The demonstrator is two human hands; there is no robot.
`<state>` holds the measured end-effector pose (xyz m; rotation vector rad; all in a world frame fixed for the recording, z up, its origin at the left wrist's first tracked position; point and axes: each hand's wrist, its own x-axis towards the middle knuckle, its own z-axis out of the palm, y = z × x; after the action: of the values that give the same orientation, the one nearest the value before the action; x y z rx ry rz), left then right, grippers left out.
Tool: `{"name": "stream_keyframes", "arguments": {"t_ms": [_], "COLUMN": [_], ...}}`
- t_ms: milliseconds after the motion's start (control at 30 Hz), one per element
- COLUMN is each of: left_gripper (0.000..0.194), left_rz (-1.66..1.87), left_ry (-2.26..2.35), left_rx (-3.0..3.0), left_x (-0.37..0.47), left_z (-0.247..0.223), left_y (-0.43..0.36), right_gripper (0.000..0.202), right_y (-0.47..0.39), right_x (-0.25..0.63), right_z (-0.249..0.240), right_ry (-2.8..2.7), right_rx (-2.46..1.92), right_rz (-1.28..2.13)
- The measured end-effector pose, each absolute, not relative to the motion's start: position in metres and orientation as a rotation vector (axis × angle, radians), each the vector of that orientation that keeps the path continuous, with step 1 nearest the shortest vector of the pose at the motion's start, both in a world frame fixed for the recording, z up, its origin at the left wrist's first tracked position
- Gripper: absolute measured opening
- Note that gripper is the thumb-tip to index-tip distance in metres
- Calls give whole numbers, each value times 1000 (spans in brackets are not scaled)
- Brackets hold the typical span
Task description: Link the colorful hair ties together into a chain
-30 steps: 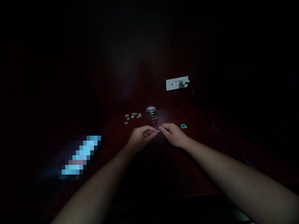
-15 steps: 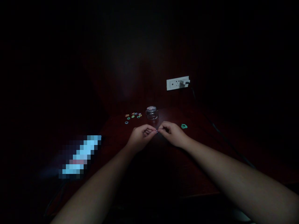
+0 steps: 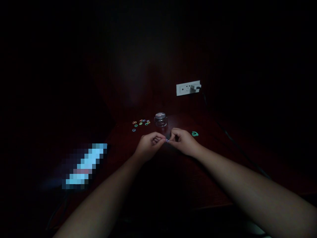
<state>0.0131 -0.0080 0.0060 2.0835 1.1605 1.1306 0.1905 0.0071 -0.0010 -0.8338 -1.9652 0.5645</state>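
Observation:
A small light-purple hair tie (image 3: 167, 140) stretches across the short gap between my two hands. The fingertips of my left hand (image 3: 151, 144) pinch its left end. My right hand (image 3: 182, 141) pinches the other end between thumb and forefinger. Much of the band is hidden by the fingers. Just beyond the hands, a clear jar (image 3: 161, 121) stands upright with its lid on. To its left lie several loose coloured hair ties (image 3: 140, 123), orange, green, blue and yellow. A bunch of green bands (image 3: 195, 134) rests on the table right of my right hand.
The dark red tabletop (image 3: 173, 185) meets a wall at the back. On that wall is a white socket plate (image 3: 183, 89) with a plug in it, and a dark cable (image 3: 232, 140) runs down the right. A bright, pixelated screen (image 3: 85, 167) sits at the left edge.
My right thumb and forefinger have shifted slightly away from the left hand, so more of the purple hair tie shows between them. The left hand stays nearly still.

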Motion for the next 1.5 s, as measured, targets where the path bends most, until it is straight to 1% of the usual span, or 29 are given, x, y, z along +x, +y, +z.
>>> {"name": "stream_keyframes", "arguments": {"t_ms": [233,467,733,1100,1233,1400,1500], "left_gripper": [21,23,18,21,21,19,20], "left_rz": [1090,979,976,1006,1054,1092,1086], "left_ry": [1163,1151,1149,1181,1221,1236,1240], "left_rx": [2105,2171,2242,2236,2226,2214,2199], "left_x": [13,13,12,13,12,12,12], "left_z": [5,8,11,13,11,10,10], "left_y": [-8,-10,-11,-12,-10,-8,-9], "right_gripper": [22,17,11,10,10,16,15], "right_y": [7,6,5,1,1,3,3], "right_x": [189,189,190,188,188,189,189], "right_z": [-4,-3,-1,0,2,1,1], "right_ry": [-1939,-1960,-1978,-1958,-1969,-2006,-2011], "right_rx": [-932,-925,-920,-820,-845,-888,-900], "right_rz": [669,665,693,801,766,673,627]}}
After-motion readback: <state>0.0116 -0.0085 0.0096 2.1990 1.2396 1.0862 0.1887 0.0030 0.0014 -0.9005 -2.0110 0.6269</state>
